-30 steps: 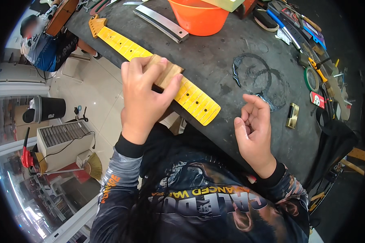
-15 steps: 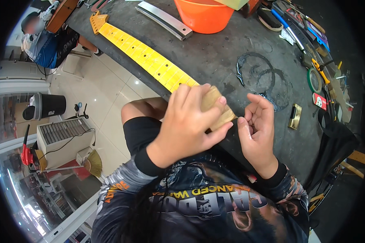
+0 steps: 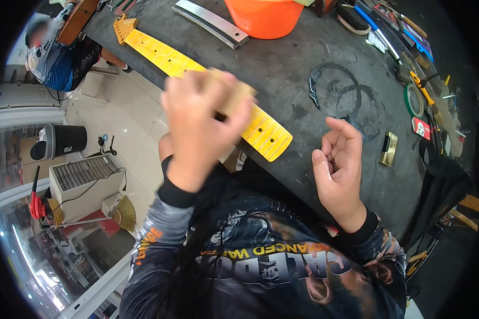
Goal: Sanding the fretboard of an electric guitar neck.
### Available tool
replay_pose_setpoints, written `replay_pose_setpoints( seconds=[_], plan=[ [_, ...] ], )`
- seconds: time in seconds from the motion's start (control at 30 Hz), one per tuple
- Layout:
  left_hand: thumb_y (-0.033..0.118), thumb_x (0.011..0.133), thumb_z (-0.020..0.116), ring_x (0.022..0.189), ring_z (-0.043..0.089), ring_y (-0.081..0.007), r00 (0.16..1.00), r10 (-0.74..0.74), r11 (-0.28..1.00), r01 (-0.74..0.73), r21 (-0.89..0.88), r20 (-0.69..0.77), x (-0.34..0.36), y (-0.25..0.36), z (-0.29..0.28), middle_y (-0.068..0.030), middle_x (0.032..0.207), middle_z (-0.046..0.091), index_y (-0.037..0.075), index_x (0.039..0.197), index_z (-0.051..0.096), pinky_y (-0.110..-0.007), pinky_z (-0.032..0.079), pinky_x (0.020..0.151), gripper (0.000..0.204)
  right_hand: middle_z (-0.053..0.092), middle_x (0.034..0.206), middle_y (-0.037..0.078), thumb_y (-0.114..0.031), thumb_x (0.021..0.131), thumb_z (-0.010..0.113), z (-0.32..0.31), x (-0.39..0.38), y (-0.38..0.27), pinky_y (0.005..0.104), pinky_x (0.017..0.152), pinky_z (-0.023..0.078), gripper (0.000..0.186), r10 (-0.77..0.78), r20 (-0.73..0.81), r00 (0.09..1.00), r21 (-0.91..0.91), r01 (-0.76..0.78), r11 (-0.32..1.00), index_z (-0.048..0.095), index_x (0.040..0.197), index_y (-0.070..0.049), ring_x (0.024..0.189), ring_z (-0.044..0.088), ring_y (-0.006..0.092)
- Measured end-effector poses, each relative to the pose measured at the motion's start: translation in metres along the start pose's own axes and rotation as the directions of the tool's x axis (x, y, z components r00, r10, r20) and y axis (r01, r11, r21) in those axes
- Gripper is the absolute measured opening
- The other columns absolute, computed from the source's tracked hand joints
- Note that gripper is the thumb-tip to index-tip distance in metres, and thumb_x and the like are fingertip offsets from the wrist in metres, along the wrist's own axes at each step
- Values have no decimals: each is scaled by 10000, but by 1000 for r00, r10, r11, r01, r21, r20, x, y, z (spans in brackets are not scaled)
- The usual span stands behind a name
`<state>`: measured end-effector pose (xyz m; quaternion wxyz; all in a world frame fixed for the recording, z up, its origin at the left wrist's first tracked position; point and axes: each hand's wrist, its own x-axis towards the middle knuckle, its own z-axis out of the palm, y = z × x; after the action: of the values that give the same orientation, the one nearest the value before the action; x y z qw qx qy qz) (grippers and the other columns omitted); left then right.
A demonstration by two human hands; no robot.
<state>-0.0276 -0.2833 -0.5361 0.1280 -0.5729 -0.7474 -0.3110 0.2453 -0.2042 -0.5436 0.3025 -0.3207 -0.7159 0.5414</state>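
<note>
A yellow guitar neck [image 3: 266,130] with fret lines and dark dots lies diagonally on the dark worktable, its headstock [image 3: 124,29] at the far left. My left hand [image 3: 191,122], blurred by motion, is closed around a tan, wood-coloured block [image 3: 238,98], which sits over the middle of the fretboard. The block's underside is hidden. To the right of the neck's rounded end, my right hand [image 3: 339,173] is held apart from it, palm turned inward. Its fingers are loosely curled with the thumb away from them, and nothing shows in it.
An orange basin [image 3: 263,18] and a long metal bar [image 3: 210,22] stand on the table [image 3: 287,69] beyond the neck. Rightward are a small brass-coloured block [image 3: 388,149], green tape [image 3: 413,100] and several tools. Another person [image 3: 56,61] sits at the far left.
My left hand has slid the block leftward along the neck toward the headstock, uncovering the neck's rounded near end. My right hand has hardly moved.
</note>
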Motion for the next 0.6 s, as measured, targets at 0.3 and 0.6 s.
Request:
replay_pose_setpoints(
  seconds=[0.3, 0.6],
  plan=[
    [345, 798, 942, 1107, 649, -347, 1000, -13, 999, 14, 48, -14, 3, -1, -1, -119, 1249, 742, 144, 1158, 839, -522, 482, 980, 425, 477, 1098, 35, 176, 907, 475, -3, -1, 7, 181, 699, 353, 738, 3, -48, 999, 139, 4, 990, 443, 1606, -57, 886, 421, 52],
    [321, 814, 936, 1098, 636, -336, 999, 23, 999, -24, 30, 43, 0, 12, -4, -120, 1225, 725, 148, 1183, 842, -493, 461, 940, 418, 482, 1125, 39, 184, 932, 465, -3, 0, 6, 205, 761, 409, 710, -9, -29, 1000, 93, 12, 996, 439, 1605, -42, 956, 455, 86]
  ],
)
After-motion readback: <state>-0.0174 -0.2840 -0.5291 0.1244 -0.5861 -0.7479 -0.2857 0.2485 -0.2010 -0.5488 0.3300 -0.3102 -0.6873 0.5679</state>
